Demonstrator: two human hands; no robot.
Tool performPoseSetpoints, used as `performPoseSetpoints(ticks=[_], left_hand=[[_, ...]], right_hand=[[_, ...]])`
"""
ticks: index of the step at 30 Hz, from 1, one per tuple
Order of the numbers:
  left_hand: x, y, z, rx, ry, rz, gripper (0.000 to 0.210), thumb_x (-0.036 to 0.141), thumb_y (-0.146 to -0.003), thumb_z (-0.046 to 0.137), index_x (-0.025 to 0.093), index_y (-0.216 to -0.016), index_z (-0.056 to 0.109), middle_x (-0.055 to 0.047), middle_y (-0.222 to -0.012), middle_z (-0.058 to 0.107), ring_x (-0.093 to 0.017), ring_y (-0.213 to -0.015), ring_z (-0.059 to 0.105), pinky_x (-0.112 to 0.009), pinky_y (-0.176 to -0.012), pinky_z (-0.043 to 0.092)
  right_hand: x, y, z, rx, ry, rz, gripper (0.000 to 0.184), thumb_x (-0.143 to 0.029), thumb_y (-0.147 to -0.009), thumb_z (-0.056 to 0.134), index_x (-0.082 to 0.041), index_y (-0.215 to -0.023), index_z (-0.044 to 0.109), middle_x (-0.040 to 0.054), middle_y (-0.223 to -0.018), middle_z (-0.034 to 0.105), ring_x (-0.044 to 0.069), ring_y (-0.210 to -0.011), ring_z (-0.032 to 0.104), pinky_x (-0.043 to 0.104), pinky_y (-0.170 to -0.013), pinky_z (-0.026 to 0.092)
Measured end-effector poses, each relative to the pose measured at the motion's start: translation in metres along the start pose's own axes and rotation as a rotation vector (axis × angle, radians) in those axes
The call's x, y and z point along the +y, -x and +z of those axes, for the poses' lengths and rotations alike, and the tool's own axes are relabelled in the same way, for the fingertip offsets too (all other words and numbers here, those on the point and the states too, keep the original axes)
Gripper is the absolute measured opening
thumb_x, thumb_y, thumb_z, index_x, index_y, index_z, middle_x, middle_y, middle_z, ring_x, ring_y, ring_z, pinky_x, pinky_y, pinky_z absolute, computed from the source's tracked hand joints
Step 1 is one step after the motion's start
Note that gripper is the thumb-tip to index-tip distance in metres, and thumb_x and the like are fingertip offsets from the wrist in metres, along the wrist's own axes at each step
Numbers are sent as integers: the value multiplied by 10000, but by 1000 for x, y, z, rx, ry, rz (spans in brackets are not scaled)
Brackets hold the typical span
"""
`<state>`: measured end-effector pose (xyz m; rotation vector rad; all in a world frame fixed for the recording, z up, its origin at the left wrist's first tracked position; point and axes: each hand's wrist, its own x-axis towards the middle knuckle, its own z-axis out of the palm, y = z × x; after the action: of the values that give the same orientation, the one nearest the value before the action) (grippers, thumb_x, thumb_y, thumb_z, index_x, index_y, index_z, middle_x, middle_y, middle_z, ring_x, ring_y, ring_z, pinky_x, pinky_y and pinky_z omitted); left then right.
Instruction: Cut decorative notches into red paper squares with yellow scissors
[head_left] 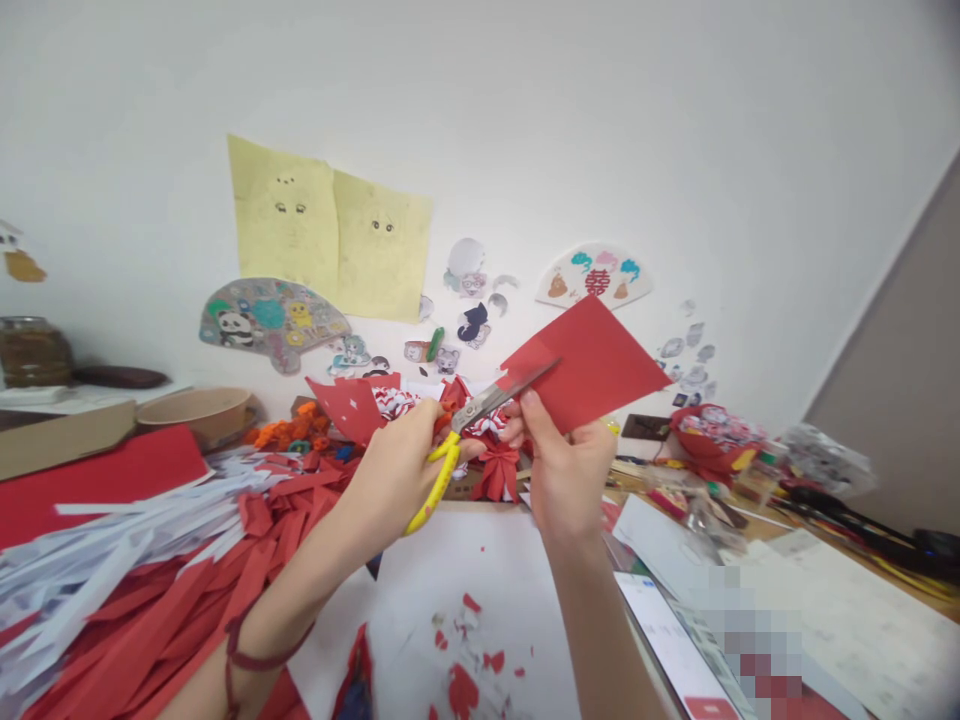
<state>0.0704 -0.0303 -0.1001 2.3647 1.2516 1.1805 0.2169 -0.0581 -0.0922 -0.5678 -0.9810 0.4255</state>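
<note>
"Pointing which way, those scissors, from where you stand?"

"Up and off to the right, on a long slant. The yellow handles sit low, gripped in the left hand, and the steel blades reach up to the red paper, all of it held above the table."

"And the right hand?"

"Pinching the paper near its lower edge, thumb on the near face. The sheet is tilted, one corner upward, another out to the right."

"Is the paper between the blades?"

"I can't make that out. Steel shows across its near face; whatever lies behind, the sheet covers. Neither hand shows all its fingers."

"Anything cut off?"

"Both forearms, at the bottom, and the phone on the right. A blocky blur hides some of the papers beside it."

"What's on the table?"

"Nearest, a white sheet sprinkled with red scraps. Leftward, heaped red strips and white strips, then a tan bowl. Last comes the pale wall, with yellow sheets and a panda fan."
</note>
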Motion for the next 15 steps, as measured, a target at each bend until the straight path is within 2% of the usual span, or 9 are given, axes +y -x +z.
performPoseSetpoints(ticks=[7,15], left_hand=[[5,0,3,12,-41,15,324,495,-862,411,236,-713,286,24,-650,486,-163,-581,443,-273,-557,290],[4,-2,5,3,-34,-8,327,515,-857,410,236,-729,298,21,-667,492,-173,-601,462,-276,-570,298]], right_hand=[[7,1,3,37,-28,-2,206,-296,-763,737,-140,-639,687,31,-562,675,135,-503,610,256,-541,513],[11,2,6,78,-85,-20,156,-271,-746,750,-133,-708,689,18,-571,683,141,-499,632,263,-559,535]])
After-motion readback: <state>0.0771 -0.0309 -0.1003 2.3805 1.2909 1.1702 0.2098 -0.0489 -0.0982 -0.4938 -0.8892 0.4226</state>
